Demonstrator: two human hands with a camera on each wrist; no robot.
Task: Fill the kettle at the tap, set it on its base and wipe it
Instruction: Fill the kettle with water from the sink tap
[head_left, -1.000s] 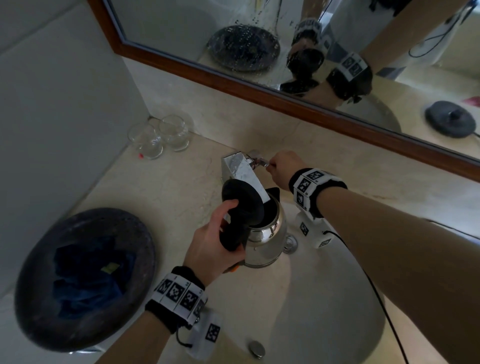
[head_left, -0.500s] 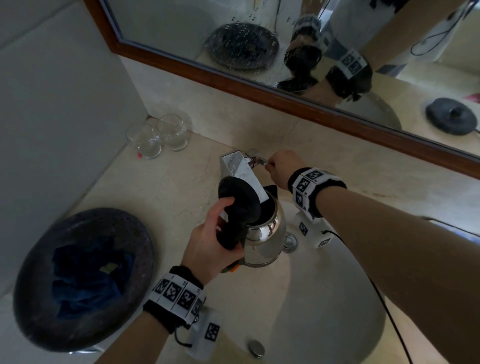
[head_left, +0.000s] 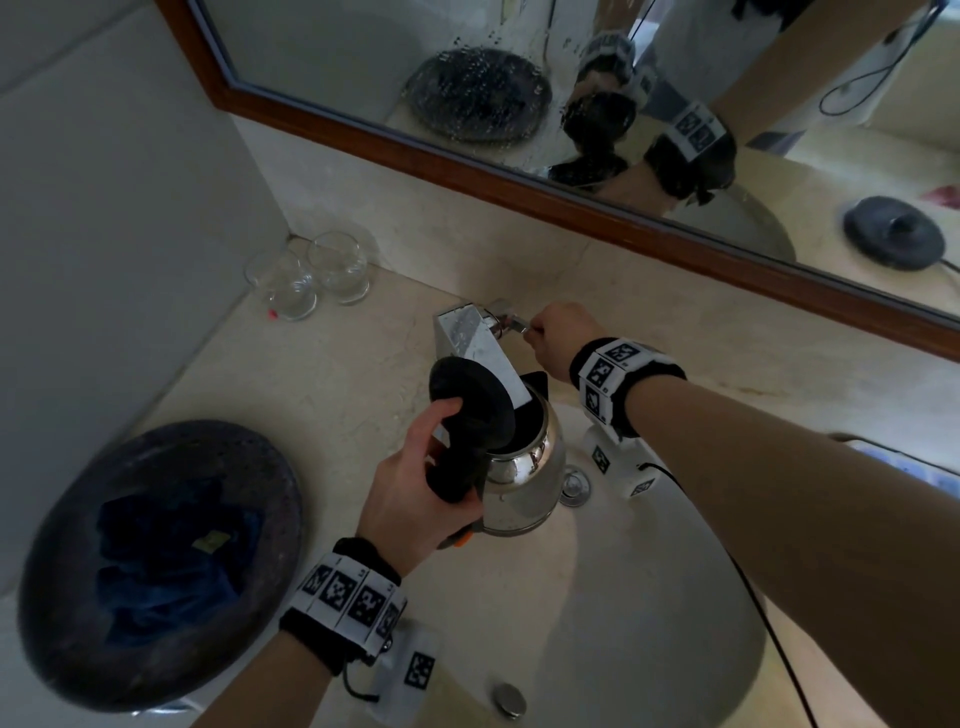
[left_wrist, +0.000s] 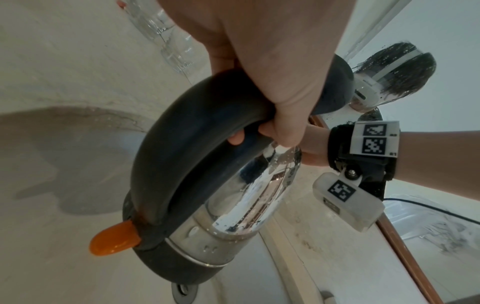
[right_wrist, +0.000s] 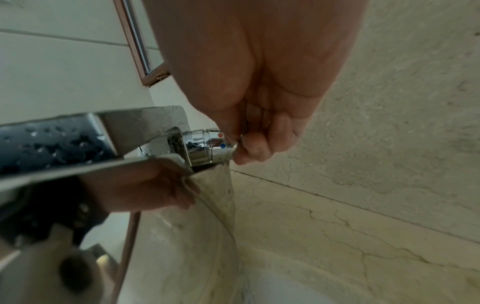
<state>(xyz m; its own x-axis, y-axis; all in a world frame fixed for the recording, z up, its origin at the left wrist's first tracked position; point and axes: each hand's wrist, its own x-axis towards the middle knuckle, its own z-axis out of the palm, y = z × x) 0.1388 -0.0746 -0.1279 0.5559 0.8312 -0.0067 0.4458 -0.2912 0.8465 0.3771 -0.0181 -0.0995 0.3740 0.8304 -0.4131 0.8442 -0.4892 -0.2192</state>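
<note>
black wristbands (head_left: 626, 387), checkered marker tags (head_left: 347, 595); black cable (head_left: 769, 618)

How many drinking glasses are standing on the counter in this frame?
2. Both stand in the back left corner of the counter, close side by side: one glass nearer the wall, the other glass to its right, nearer the mirror. None seems hidden.

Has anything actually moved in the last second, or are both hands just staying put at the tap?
Nothing visibly changed. The left hand still holds the kettle by its handle under the tap spout, lid open, and the right hand still pinches the tap lever.
</note>
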